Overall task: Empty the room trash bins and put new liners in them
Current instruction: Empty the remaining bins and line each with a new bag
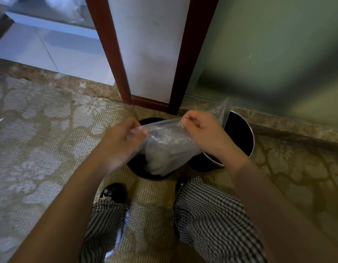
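Checked trouser legs (212, 215), dark slipper (113, 192), patterned carpet (41, 149) open leftward, left hand (120, 143) and right hand (200, 130) each pinching the top edge of clear liner (168, 147), liner hanging into black bin (137, 168), second bin (242, 135) just beside at right, door frame (185, 63) and green wall (278, 54) close behind.

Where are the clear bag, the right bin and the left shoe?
clear bag (168, 147): head view, crinkled middle.
right bin (239, 130): head view, dark inside wall.
left shoe (113, 192): head view, toe top.
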Demonstrator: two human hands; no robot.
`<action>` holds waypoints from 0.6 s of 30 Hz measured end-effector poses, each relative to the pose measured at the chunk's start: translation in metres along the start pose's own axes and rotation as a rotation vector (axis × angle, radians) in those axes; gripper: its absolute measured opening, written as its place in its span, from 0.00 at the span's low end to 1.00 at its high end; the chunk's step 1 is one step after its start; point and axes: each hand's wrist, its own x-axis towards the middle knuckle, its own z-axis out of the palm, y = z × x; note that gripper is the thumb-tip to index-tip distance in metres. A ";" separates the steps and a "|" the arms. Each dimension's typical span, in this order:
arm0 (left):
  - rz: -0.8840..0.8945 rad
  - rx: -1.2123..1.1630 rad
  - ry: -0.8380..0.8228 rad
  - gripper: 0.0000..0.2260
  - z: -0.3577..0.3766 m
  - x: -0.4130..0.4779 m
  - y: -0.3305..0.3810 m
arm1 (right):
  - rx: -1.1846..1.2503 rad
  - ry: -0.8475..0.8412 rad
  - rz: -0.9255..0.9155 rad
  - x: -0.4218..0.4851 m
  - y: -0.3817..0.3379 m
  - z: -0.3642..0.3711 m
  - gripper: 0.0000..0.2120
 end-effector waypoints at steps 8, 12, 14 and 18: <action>-0.084 0.345 0.036 0.07 -0.005 0.000 -0.007 | 0.029 0.265 0.244 0.007 0.024 -0.021 0.14; -0.091 0.188 0.324 0.09 -0.014 0.004 -0.008 | -0.010 0.323 0.313 0.005 0.032 -0.029 0.12; -0.074 -0.051 0.413 0.11 -0.014 0.002 0.004 | -0.008 0.348 0.312 0.004 0.029 -0.030 0.12; -0.110 -0.680 0.336 0.16 -0.010 -0.002 0.027 | 0.145 0.160 0.243 0.002 0.004 -0.022 0.11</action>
